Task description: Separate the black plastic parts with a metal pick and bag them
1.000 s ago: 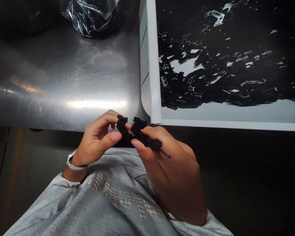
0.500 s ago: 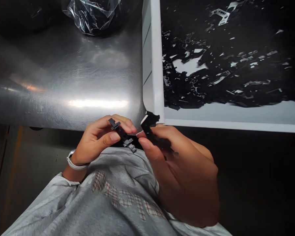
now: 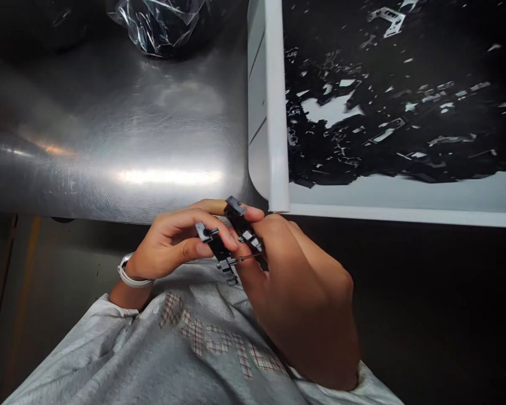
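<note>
Your left hand [image 3: 171,242] pinches a black plastic part [image 3: 217,253] between thumb and curled fingers, and your right hand [image 3: 299,298] closes its fingers on a second black plastic part [image 3: 241,228]. A thin metal pin [image 3: 248,258] runs from your right hand's grip across to the left part; you can't tell whether it enters it. Both hands sit over your grey sweatshirt [image 3: 152,349], just past the front edge of the stainless steel tabletop [image 3: 109,129], near the corner of a white-rimmed tray [image 3: 277,112] heaped with black plastic pieces [image 3: 341,152].
</note>
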Available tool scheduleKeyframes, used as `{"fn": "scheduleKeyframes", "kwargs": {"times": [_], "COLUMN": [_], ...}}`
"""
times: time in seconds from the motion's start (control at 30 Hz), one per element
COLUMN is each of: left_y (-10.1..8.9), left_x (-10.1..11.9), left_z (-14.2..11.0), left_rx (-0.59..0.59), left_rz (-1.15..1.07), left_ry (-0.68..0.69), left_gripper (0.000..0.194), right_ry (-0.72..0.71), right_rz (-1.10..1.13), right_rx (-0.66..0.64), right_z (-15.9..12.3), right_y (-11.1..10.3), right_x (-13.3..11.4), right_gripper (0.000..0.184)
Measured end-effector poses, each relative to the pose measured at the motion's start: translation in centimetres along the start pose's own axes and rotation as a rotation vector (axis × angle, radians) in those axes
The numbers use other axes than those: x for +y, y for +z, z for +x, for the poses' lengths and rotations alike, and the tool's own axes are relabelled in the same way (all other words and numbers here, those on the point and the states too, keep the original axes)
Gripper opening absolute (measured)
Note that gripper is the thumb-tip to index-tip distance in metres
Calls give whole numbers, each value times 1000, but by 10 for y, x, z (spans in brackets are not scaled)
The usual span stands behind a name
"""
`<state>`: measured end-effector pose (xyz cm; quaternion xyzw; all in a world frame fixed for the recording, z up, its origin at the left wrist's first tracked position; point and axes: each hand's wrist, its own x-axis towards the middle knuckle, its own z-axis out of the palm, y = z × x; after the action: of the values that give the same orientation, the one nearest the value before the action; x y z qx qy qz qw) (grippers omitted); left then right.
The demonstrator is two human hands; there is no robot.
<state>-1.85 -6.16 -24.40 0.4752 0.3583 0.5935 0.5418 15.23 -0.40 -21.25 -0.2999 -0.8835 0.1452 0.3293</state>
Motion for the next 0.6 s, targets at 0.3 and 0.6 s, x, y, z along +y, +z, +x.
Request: {"fn": "scheduleKeyframes", "kwargs": {"times": [0.3,0.6], "left_y": [-3,-4], "left_x": [-8,-9], "left_z": [4,7], "left_rx": [-60,-18], "left_rz": [10,140], "left_ry": [123,155], "left_gripper": [21,14], "right_ry": [68,331], "right_rz": [137,837], "right_rx": [-43,-259], "right_z": [0,-10], "right_y": [2,-6], "right_x": [-1,13], "right_gripper": [14,19]}}
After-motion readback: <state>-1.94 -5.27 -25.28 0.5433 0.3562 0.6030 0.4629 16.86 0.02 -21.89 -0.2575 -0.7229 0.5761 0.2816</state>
